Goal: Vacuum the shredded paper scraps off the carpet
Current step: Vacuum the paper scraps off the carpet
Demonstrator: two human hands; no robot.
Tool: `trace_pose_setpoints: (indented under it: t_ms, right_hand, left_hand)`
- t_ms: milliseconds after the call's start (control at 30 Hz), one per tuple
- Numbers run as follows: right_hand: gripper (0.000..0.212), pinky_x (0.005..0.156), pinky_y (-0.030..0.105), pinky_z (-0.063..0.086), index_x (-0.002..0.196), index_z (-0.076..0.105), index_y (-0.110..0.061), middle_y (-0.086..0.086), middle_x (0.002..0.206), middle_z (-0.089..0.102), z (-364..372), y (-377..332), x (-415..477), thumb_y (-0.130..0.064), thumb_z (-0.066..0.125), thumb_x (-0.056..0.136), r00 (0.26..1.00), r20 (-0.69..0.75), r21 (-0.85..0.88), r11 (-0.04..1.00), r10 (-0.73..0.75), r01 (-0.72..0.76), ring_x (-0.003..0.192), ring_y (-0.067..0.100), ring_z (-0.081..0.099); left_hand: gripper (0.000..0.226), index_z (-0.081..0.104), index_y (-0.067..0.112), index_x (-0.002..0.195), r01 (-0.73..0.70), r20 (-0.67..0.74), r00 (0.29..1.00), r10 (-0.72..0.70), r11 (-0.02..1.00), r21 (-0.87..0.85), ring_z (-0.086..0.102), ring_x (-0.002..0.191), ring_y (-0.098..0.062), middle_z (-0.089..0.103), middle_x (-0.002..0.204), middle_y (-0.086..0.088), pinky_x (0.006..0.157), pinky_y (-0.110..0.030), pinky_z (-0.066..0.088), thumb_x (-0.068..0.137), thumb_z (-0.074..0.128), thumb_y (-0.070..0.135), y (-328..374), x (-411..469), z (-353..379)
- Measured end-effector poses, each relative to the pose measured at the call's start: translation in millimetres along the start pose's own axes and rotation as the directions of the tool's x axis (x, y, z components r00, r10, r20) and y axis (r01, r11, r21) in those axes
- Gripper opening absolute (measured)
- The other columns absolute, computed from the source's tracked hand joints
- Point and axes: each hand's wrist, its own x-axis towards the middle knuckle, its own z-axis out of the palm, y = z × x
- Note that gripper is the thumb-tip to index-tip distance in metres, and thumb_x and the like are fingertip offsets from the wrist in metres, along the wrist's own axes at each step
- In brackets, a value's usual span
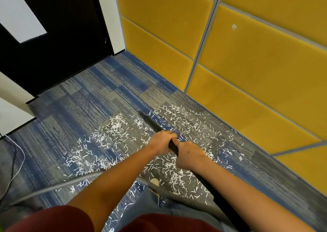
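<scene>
Both hands curl round the black wand [154, 124]: the left hand [163, 140] grips it further forward, and the right hand [190, 155] grips it just behind, at the left's 4 o'clock, the two almost touching. From the hands the wand runs out toward 11 o'clock, and its slanted tip lies low over the carpet [85, 94]; whether it touches the pile cannot be told. Behind the right hand the wand passes under the right forearm toward 5 o'clock. White scraps [113, 131] lie scattered over the blue-grey carpet all round the hands: a dense patch at their 9 o'clock, another at 1 o'clock toward the wall, and more at 6 o'clock beneath the forearms. Fewer lie in the strip right along the wand. A grey hose [58, 185] runs over the carpet from under the left forearm toward 8 o'clock. A pale shoe [154, 181] shows at the hands' 6 o'clock. Yellow panels [256, 72] fill the picture from 12 to 4 o'clock, a dark door [67, 37] stands at 11, and a white cable [19, 154] loops at the 9 o'clock edge.
</scene>
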Motion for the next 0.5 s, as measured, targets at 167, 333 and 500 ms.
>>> trace_pose_setpoints:
  t_ms: [167, 333, 500]
  right_hand:
    - [0.067, 0.073, 0.030, 0.050, 0.145, 0.027, -0.024, 0.003, 0.095, 0.048, 3, -1, 0, -0.015, 0.057, 0.086, 0.998, 0.008, -0.020, 0.998, -0.055, 0.055, 0.084, 0.021, 0.055]
    - [0.067, 0.067, 0.028, 0.050, 0.145, 0.027, -0.021, 0.004, 0.097, 0.049, 7, -3, -4, -0.012, 0.056, 0.085, 0.995, 0.013, -0.040, 0.995, -0.094, 0.095, 0.080, 0.020, 0.055]
    - [0.064, 0.072, 0.029, 0.050, 0.143, 0.032, -0.020, 0.004, 0.095, 0.045, -12, 9, -10, -0.014, 0.058, 0.085, 0.996, 0.014, -0.032, 0.996, -0.087, 0.087, 0.081, 0.021, 0.052]
  left_hand:
    - [0.019, 0.058, 0.017, 0.101, 0.061, -0.010, 0.998, -0.061, 0.998, -0.026, 0.060, 0.099, -0.020, 0.061, 0.106, 0.000, 0.086, -0.038, 0.051, 0.082, 0.062, 0.017, 1, -13, 0]
    - [0.023, 0.059, 0.021, 0.101, 0.097, -0.059, 0.993, -0.101, 0.993, -0.069, 0.060, 0.098, -0.018, 0.063, 0.106, 0.004, 0.086, -0.038, 0.052, 0.079, 0.065, 0.016, 2, -23, 5]
    - [0.019, 0.057, 0.023, 0.094, 0.080, -0.093, 0.991, -0.092, 0.989, -0.122, 0.061, 0.092, -0.021, 0.063, 0.100, 0.001, 0.080, -0.037, 0.052, 0.078, 0.065, 0.018, 15, -16, -3]
